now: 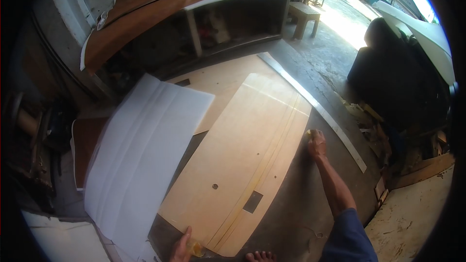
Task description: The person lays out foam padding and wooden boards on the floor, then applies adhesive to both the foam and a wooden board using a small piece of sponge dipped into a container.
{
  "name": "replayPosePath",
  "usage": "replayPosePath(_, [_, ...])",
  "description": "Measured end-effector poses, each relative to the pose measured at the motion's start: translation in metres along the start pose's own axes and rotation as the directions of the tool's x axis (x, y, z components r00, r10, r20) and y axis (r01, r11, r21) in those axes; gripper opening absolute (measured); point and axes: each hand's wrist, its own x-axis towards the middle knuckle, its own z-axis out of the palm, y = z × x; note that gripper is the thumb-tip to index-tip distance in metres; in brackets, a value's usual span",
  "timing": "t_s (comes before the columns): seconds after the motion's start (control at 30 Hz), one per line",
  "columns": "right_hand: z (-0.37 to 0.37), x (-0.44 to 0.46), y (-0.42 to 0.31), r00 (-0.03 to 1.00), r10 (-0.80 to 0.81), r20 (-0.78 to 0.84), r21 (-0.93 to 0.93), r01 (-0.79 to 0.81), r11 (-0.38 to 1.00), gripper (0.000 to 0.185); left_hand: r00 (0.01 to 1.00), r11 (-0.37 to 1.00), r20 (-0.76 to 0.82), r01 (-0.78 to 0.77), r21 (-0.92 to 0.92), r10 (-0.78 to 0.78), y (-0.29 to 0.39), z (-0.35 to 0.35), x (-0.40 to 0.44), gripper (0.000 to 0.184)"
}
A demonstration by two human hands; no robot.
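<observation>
Fingers of R hand (pixel 318 145) are curled in on something small; L hand's (pixel 180 250) reach the near edge of the main board, can't tell if gripping. Pale plywood panel (pixel 233 155) lies flat btwn the hands. White foam sheet (pixel 145 150) sits to its L. 2nd ply piece (pixel 221 80) is partly under both. Metal strip (pixel 323 111) runs past panel's far R corner. Amber thing (pixel 195 249), unclear what, is by L hand; tiny yellow bit (pixel 308 134) shows at R fingertips.

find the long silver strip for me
The silver strip lies right of centre in the head view, slanting down past the right hand, beside the plywood panel.
</observation>
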Motion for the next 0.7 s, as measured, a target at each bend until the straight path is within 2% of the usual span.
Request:
replayPosePath(0.03, [-0.001, 0.014, -0.022, 0.987, 0.114, 0.112, 0.158, -0.131, 0.979, 0.019, 1.000, 1.000, -0.007, 0.016, 0.024, -0.016, 0.001, -0.005, -0.001, 0.061])
replayPosePath(0.07, [0.009, 0.024, -0.031, 0.983, 0.043, 0.178, 0.208, -0.080, 0.975, 0.019, 0.999, 0.999, -0.017, 0.032, 0.029, -0.032, 0.001, -0.009, 0.000, 0.060])
replayPosePath(0.13, [0.021, 0.048, -0.058, 0.988, -0.107, 0.113, 0.179, 0.085, 0.980, 0.019, 0.997, 0.998, -0.043, 0.061, 0.015, -0.061, 0.002, -0.014, 0.000, 0.057])
replayPosePath(0.23, [0.047, 0.065, -0.075, 0.987, -0.140, 0.085, 0.068, 0.134, 0.989, 0.016, 0.993, 0.996, -0.073, 0.088, -0.017, -0.089, 0.001, -0.019, -0.002, 0.053])
replayPosePath(0.3, [0.056, 0.041, -0.088, 0.992, -0.101, 0.081, 0.061, 0.096, 0.993, 0.012, 0.991, 0.995, -0.090, 0.099, -0.030, -0.101, 0.002, -0.025, -0.002, 0.051])
replayPosePath(0.33, [0.056, 0.025, -0.093, 0.983, -0.183, 0.032, 0.095, 0.179, 0.979, 0.013, 0.989, 0.993, -0.099, 0.104, -0.047, -0.108, 0.001, -0.028, -0.002, 0.050])
replayPosePath(0.43, [0.033, -0.030, -0.121, 0.951, -0.289, 0.115, 0.123, 0.275, 0.954, 0.013, 0.981, 0.984, -0.122, 0.135, -0.117, -0.149, -0.009, -0.048, -0.002, 0.047])
replayPosePath(0.47, [0.017, -0.048, -0.138, 0.935, -0.289, 0.207, 0.105, 0.273, 0.956, 0.011, 0.978, 0.970, -0.110, 0.157, -0.184, -0.179, -0.017, -0.061, 0.001, 0.047])
replayPosePath(0.5, [0.012, -0.068, -0.147, 0.918, -0.331, 0.216, 0.124, 0.311, 0.942, 0.012, 0.976, 0.931, -0.048, 0.189, -0.311, -0.214, -0.028, -0.075, 0.005, 0.048])
replayPosePath(0.53, [0.005, -0.089, -0.159, 0.901, -0.364, 0.236, 0.144, 0.339, 0.930, 0.014, 0.977, 0.931, -0.046, 0.185, -0.316, -0.209, -0.016, -0.059, -0.007, 0.048])
replayPosePath(0.6, [0.001, -0.135, -0.183, 0.852, -0.439, 0.286, 0.205, 0.394, 0.896, 0.019, 0.971, 0.945, -0.232, -0.028, -0.325, -0.051, 0.033, -0.015, -0.046, 0.039])
replayPosePath(0.63, [-0.002, -0.158, -0.199, 0.840, -0.479, 0.255, 0.239, 0.425, 0.873, 0.020, 0.978, 0.958, -0.186, -0.145, -0.249, 0.100, 0.021, -0.030, -0.048, 0.052])
replayPosePath(0.67, [0.003, -0.178, -0.207, 0.827, -0.489, 0.277, 0.225, 0.439, 0.870, 0.018, 0.973, 0.955, -0.201, -0.159, -0.248, 0.110, 0.026, -0.025, -0.053, 0.052])
replayPosePath(0.7, [-0.012, -0.182, -0.224, 0.836, -0.448, 0.317, 0.266, 0.374, 0.888, 0.017, 0.971, 0.929, -0.205, -0.184, -0.322, 0.122, 0.041, -0.014, -0.059, 0.044])
